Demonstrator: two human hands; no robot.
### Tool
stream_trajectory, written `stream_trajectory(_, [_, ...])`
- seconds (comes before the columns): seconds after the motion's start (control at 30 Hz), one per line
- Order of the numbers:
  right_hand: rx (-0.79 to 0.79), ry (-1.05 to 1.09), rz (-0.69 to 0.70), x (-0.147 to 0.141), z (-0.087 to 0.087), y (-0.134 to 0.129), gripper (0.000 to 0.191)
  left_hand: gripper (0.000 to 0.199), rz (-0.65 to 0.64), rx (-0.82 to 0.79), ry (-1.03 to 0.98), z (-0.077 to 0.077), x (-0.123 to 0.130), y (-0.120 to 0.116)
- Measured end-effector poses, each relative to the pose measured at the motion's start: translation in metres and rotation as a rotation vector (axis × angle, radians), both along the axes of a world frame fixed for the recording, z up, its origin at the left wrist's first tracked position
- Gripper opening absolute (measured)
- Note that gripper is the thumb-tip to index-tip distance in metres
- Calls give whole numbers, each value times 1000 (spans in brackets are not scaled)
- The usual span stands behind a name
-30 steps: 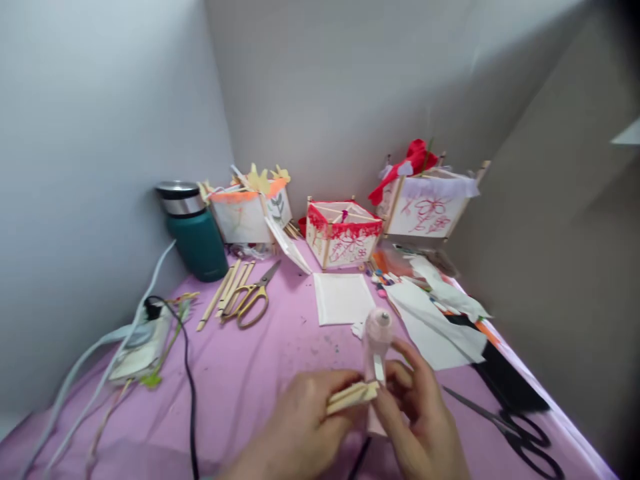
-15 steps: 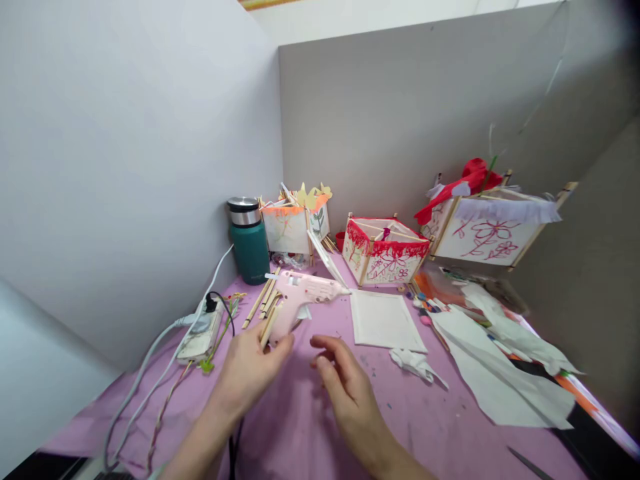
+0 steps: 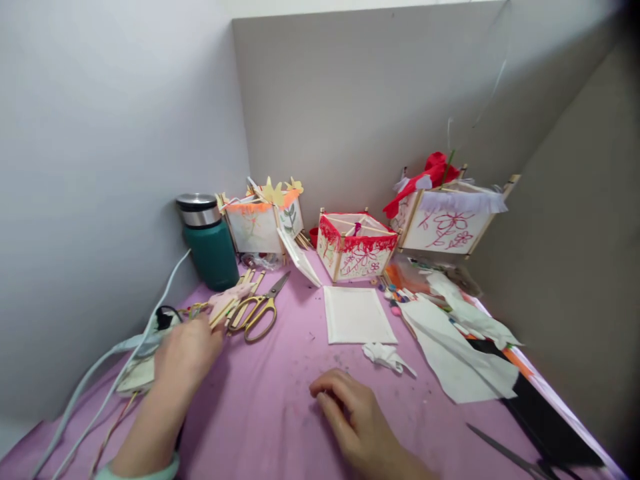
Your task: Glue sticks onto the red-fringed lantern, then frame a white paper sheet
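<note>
On the left, my left hand is closed around the handle of a pink hot glue gun, low over the purple table among wooden sticks. A pale wooden stick shows beside the handle at my fingers; whether I grip it too is unclear. Just right of the gun lie gold-handled scissors. My right hand rests near the front middle, fingers loosely curled and thumb near the index finger, with nothing visible in it. Beyond it lies a white framed panel with a crumpled white tissue at its near edge.
A green bottle stands back left near a power strip with cords. Decorated paper lanterns line the back. White paper sheets cover the right side. A dark blade lies front right.
My left hand has moved left and down with the glue gun, turning it and uncovering the scissors. My right hand has shifted slightly lower, fingers more curled. The view has turned a little right.
</note>
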State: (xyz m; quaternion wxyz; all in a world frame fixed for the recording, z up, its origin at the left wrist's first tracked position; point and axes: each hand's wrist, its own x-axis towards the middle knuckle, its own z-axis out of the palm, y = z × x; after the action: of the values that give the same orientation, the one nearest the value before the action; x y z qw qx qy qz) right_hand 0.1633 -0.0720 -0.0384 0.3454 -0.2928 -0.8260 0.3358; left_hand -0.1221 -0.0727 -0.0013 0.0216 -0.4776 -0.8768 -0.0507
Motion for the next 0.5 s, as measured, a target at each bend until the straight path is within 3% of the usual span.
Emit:
stream_trajectory(0.13, [217, -188, -109, 24, -2, 14, 21, 48, -184, 168, -13, 16, 32, 4])
stream_trajectory(0.2, [299, -346, -264, 38, -2, 26, 21, 41, -337, 164, -115, 23, 57, 14])
stream_trajectory(0.27, [284, -493, -443, 51, -2, 37, 16, 35, -467, 91, -178, 27, 84, 25])
stream_trajectory(0.37, [215, -645, -594, 67, -6, 51, 12, 28, -583, -50, -194, 24, 124, 43])
stream_trajectory(0.5, [213, -664, -561, 76, -15, 59, 14, 20, -663, -158, -136, 5, 161, 62])
